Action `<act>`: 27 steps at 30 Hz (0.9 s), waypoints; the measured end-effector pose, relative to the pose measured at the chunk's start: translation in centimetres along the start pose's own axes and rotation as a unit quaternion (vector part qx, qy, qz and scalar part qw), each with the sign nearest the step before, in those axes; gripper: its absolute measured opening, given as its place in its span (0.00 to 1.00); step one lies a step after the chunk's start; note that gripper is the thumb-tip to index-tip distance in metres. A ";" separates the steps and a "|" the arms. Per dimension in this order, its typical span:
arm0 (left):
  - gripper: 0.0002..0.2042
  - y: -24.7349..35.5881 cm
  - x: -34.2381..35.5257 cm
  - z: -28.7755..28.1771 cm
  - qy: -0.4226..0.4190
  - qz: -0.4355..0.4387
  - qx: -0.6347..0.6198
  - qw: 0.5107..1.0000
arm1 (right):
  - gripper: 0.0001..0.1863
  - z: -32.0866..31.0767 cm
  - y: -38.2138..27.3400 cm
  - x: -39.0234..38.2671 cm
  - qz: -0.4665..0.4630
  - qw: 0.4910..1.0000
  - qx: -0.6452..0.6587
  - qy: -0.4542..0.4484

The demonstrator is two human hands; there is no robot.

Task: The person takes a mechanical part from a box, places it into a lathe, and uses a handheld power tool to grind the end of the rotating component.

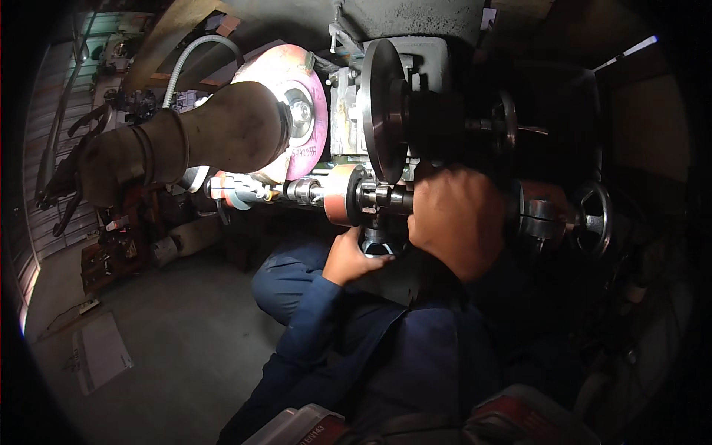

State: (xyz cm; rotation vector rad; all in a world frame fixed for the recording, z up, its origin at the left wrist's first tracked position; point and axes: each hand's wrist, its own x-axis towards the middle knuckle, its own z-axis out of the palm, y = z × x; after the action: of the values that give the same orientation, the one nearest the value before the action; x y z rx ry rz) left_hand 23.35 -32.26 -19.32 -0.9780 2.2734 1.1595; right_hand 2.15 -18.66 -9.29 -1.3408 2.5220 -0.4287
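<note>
My left hand is closed around a small shiny metal handwheel at the front of a grinding machine. My right hand is curled beside the metal shaft, back of the hand facing up; its fingertips and whatever they hold are hidden. Just beyond my hands a large metal disc stands on edge. To its left is a brightly lit pink grinding wheel, apart from the disc. An orange-red collar sits on the machine just left of the shaft.
A bulky dusty housing reaches in from the left, partly covering the grinding wheel. A larger handwheel stands at the right, another wheel behind it. A flexible conduit arches at the back left. A white sheet lies on the floor.
</note>
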 end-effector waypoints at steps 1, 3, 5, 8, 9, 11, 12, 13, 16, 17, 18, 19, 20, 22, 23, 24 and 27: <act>0.37 1.0 -0.1 0.6 -0.005 0.004 0.000 1.000 | 0.04 -0.5 0.1 0.0 0.000 1.000 0.009 -0.001; 0.41 1.7 -0.5 2.8 0.134 -0.019 0.132 0.982 | 0.04 0.0 0.1 0.1 -0.009 1.000 0.018 -0.005; 0.42 2.5 -0.8 4.3 0.147 -0.027 0.174 0.973 | 0.05 -0.2 0.3 0.2 -0.008 0.999 0.019 -0.025; 0.47 4.4 -1.6 5.0 0.190 -0.043 0.282 0.939 | 0.10 -0.1 0.3 0.3 0.001 0.999 0.041 -0.022; 0.47 4.4 -1.7 5.0 0.189 -0.044 0.282 0.940 | 0.10 -0.1 0.3 0.3 0.002 0.999 0.042 -0.024; 0.44 3.9 -1.7 4.4 0.203 0.016 0.263 0.943 | 0.10 0.2 0.4 0.3 -0.002 0.999 0.042 -0.024; 0.44 3.9 -1.6 3.6 0.203 0.017 0.262 0.943 | 0.10 0.3 0.5 0.2 -0.001 0.999 0.041 -0.024; 0.43 4.5 -1.5 1.9 0.130 0.008 0.154 0.979 | 0.06 0.0 0.6 0.2 -0.010 0.999 0.034 -0.018; 0.34 1.4 -1.3 -0.4 0.129 0.057 0.019 0.990 | 0.04 0.0 0.8 0.0 -0.026 0.999 0.043 -0.008; 0.32 1.0 -1.4 -1.3 0.142 0.066 0.011 0.988 | 0.04 0.0 0.9 -0.1 -0.027 0.998 0.052 -0.004; 0.31 0.6 -1.5 -1.9 0.122 0.089 0.036 0.988 | 0.04 0.0 1.0 -0.1 -0.025 0.998 0.052 -0.004; 0.31 0.7 -1.5 -1.8 0.121 0.089 0.037 0.988 | 0.04 0.0 0.9 0.0 -0.025 0.998 0.048 -0.017; 0.30 0.7 -1.7 -1.4 0.122 0.103 0.048 0.986 | 0.04 0.3 0.8 0.1 -0.029 0.998 0.045 -0.034; 0.26 0.8 -2.3 -0.5 0.178 0.093 0.000 0.980 | 0.06 0.9 0.5 0.2 -0.016 0.997 0.060 -0.035; 0.18 0.7 -2.5 -0.2 0.265 0.072 -0.063 0.959 | 0.09 0.7 0.3 0.3 0.000 0.997 0.074 -0.034; 0.15 0.7 -2.3 0.0 0.362 0.076 -0.164 0.914 | 0.09 0.5 0.2 0.3 -0.001 0.997 0.076 -0.033; 0.11 2.4 -1.0 -2.7 0.488 0.059 -0.275 0.827 | 0.04 -0.3 0.9 0.1 -0.033 0.997 0.061 -0.016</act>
State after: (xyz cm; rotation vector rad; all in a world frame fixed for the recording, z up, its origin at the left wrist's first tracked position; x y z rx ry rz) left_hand 22.17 -33.06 -15.91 -2.0578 2.7960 1.6813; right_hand 1.28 -18.22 -9.31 -1.3761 2.3895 -0.5591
